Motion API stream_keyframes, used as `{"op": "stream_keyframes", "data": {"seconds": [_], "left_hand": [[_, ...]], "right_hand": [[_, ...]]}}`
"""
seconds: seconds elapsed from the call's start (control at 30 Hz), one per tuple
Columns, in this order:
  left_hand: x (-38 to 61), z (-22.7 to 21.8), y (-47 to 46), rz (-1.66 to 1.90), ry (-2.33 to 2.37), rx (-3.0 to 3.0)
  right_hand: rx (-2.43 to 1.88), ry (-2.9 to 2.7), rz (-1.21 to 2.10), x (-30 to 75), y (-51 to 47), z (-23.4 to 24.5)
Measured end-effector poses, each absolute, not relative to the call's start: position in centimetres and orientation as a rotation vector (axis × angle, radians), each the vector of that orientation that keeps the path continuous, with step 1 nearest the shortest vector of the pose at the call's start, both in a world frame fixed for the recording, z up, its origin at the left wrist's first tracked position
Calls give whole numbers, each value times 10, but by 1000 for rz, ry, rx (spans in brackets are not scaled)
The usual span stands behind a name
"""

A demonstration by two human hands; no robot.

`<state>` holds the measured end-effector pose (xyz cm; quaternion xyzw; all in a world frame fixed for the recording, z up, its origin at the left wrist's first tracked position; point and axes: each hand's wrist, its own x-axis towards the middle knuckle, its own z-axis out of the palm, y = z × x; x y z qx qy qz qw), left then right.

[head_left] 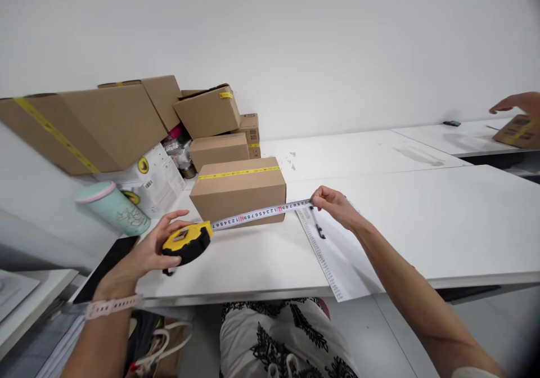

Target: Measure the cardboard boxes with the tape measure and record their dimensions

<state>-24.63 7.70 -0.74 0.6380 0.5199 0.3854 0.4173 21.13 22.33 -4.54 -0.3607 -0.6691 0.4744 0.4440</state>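
White wall point(337, 46) runs behind a white table point(422, 215) in my head-camera feed, and I take my clock from the taped box point(236, 198) near the middle. At eight o'clock from it, I have the left hand point(147, 251) wrapped around the yellow-and-black tape measure point(188, 243), thumb below and fingers above and behind, spread only about as wide as the case. Its blade point(257, 215) stretches towards three o'clock, crossing in front of the box's near side and running past its corner; whether it touches the cardboard I can't tell. At three o'clock, my right hand point(335, 205) pinches the blade's end, thumb against curled fingers, with no gap that I can see. Just below that hand, towards four o'clock, a pen point(317, 223) lies on paper point(350, 265) that overhangs the table's front edge. More boxes point(206, 113) pile up from ten to twelve. I see a teal cup point(116, 206) at nine and, well apart, between two and three, a co-worker's hand point(521, 103) by a small carton point(521, 133).
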Motion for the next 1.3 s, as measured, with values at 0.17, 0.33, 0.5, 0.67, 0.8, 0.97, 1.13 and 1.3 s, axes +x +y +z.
{"op": "stream_keyframes", "data": {"seconds": [0.17, 0.33, 0.5, 0.67, 0.8, 0.97, 1.13, 1.3], "left_hand": [[-277, -12, 94, 937, 1402, 1609], [-281, -11, 100, 930, 1351, 1563], [-280, -16, 107, 911, 1278, 1499], [-284, -23, 118, 776, 1283, 1514], [-283, -24, 128, 711, 1313, 1536], [-280, -24, 132, 705, 1321, 1531], [-270, -20, 124, 739, 1193, 1534], [-258, -9, 114, 758, 1212, 1576]], "right_hand": [[-912, -1744, 1106, 185, 239, -71], [-819, -1588, 1111, 164, 258, -86], [-786, -1353, 1209, 150, 260, -92], [-901, -1213, 1210, 137, 261, -102], [-925, -1176, 1187, 127, 269, -110], [-948, -1160, 1179, 124, 275, -117], [-976, -1193, 1138, 127, 277, -124], [-993, -1189, 998, 132, 269, -110]]}}
